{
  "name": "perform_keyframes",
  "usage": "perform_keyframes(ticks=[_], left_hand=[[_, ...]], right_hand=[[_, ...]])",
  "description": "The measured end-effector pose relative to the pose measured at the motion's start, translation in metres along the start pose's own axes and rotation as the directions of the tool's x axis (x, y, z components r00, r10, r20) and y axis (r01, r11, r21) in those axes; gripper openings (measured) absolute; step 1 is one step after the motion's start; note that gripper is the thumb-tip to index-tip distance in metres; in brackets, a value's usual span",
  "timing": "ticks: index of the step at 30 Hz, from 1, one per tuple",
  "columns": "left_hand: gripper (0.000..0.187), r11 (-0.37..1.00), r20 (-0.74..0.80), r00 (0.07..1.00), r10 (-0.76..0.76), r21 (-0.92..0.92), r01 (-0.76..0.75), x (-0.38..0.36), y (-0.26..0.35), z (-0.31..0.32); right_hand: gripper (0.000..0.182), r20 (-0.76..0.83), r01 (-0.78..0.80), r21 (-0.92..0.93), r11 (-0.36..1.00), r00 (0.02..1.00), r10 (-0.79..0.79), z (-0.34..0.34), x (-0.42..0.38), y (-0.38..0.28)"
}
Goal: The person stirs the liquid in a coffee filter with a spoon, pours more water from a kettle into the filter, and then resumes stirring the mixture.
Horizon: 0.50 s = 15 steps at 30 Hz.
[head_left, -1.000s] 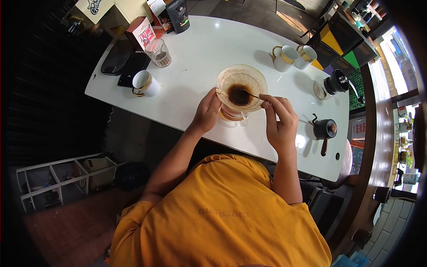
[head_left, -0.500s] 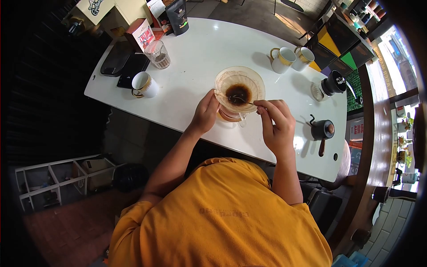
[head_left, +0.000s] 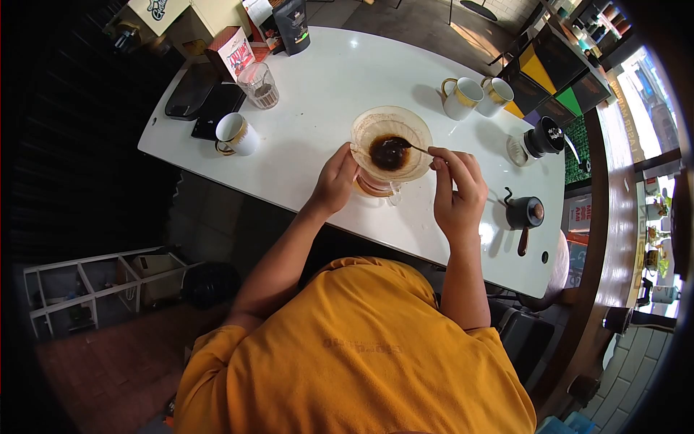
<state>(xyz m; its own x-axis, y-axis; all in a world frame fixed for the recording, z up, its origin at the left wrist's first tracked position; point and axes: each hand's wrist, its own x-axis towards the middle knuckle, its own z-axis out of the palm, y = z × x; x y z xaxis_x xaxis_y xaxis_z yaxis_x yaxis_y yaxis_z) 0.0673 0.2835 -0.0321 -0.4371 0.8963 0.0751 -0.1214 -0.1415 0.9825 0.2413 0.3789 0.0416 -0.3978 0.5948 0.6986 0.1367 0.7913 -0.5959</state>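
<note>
A coffee dripper lined with a pale filter sits on a glass server near the table's front edge. Wet, dark coffee fills its bottom. My left hand is closed on the dripper's left edge, with the exact finger contact partly hidden. Between the thumb and fingers of my right hand is the handle of a small spoon, which reaches over the right rim. The spoon's tip dips into the coffee.
On the white table stand a mug and a ribbed glass at left. Two mugs are at the back right. A hand grinder and a black gooseneck kettle stand at right.
My right hand has risen slightly and shifted right, turning the spoon so its handle slants from the upper part of the coffee. My left hand stays at the dripper.
</note>
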Motion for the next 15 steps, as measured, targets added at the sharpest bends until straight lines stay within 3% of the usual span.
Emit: perform_keyframes(ticks=[5, 15], left_hand=[[0.027, 1.0, -0.001, 1.0, 0.009, -0.002, -0.009, 0.0, 0.0, 0.0], [0.033, 0.996, 0.061, 0.998, -0.023, 0.091, 0.017, 0.001, -0.001, -0.006]], right_hand=[[0.014, 0.097, -0.019, 0.011, 1.0, 0.995, 0.018, 0.003, -0.006, 0.001], [0.016, 0.085, 0.057, 0.006, 0.998, 0.995, -0.058, 0.001, -0.01, -0.012]])
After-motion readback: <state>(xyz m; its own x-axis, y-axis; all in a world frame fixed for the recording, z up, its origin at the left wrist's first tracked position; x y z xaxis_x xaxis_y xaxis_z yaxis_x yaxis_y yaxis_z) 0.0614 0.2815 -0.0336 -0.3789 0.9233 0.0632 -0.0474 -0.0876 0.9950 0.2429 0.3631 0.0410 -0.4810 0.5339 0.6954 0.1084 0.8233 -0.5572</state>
